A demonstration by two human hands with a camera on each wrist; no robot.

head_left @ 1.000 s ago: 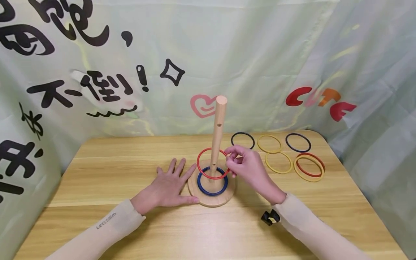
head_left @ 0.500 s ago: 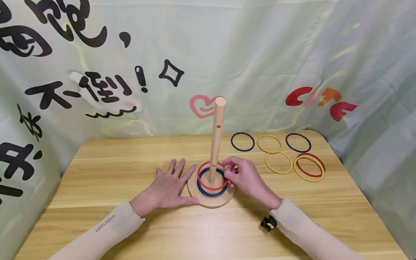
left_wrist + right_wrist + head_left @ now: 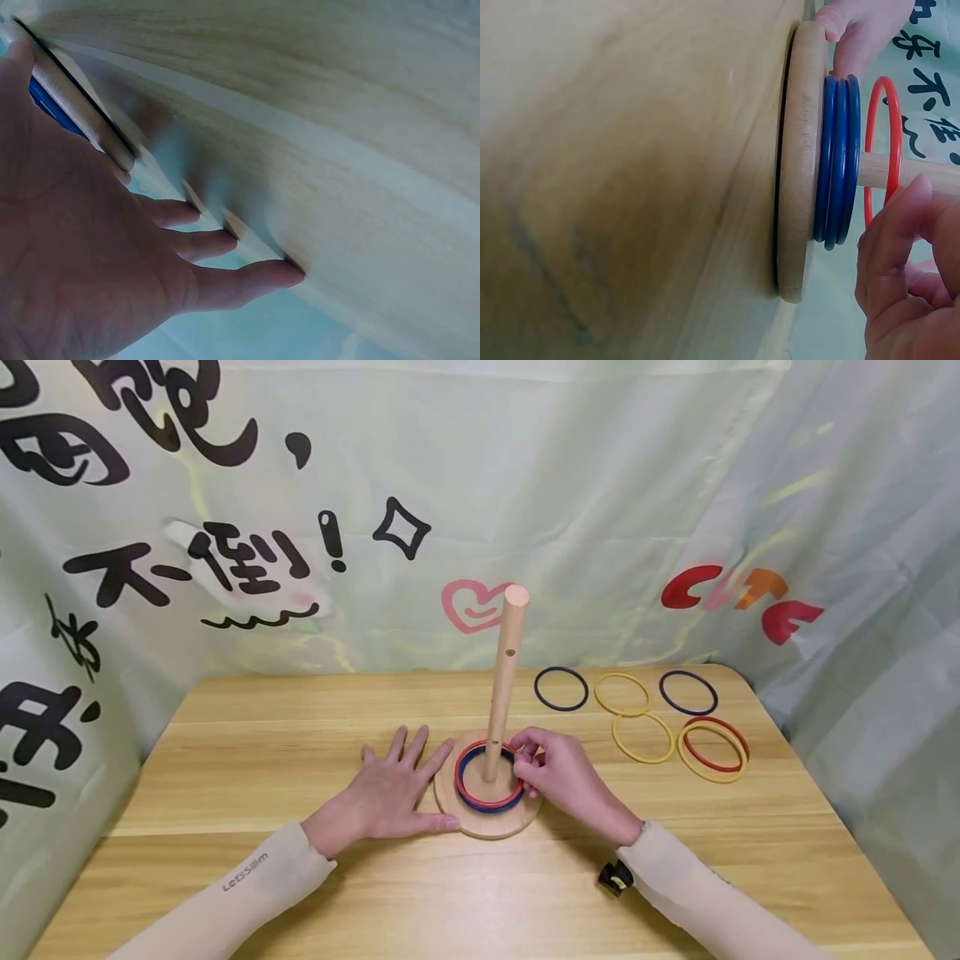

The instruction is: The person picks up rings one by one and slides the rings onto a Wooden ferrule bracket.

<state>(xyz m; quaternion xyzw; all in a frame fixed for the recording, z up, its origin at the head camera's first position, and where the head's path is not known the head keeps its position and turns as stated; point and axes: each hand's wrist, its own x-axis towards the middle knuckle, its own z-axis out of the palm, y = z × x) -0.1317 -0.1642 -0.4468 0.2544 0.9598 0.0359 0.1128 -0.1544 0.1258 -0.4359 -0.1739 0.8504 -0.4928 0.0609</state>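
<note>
My right hand (image 3: 558,772) pinches a thin red ring (image 3: 894,135) by its right side. The ring encircles an upright wooden peg (image 3: 506,677), low down and slightly tilted. Several stacked blue rings (image 3: 840,165) lie around the peg on its round wooden base (image 3: 487,831); in the right wrist view a small gap separates them from the red ring. Flat on the table with fingers spread, my left hand (image 3: 390,789) touches the left side of the base with its thumb. In the left wrist view that hand (image 3: 97,247) shows its palm side.
On the wooden table (image 3: 225,760) at the back right lie two dark blue rings, two yellow rings (image 3: 642,761) and a yellow ring (image 3: 711,779) overlapping a red ring (image 3: 718,722). A printed curtain (image 3: 585,510) hangs behind. Something small and black (image 3: 615,878) is at my right sleeve.
My right hand has lowered the red ring along the peg, from well above the blue rings to just over them. The left hand has stayed in place.
</note>
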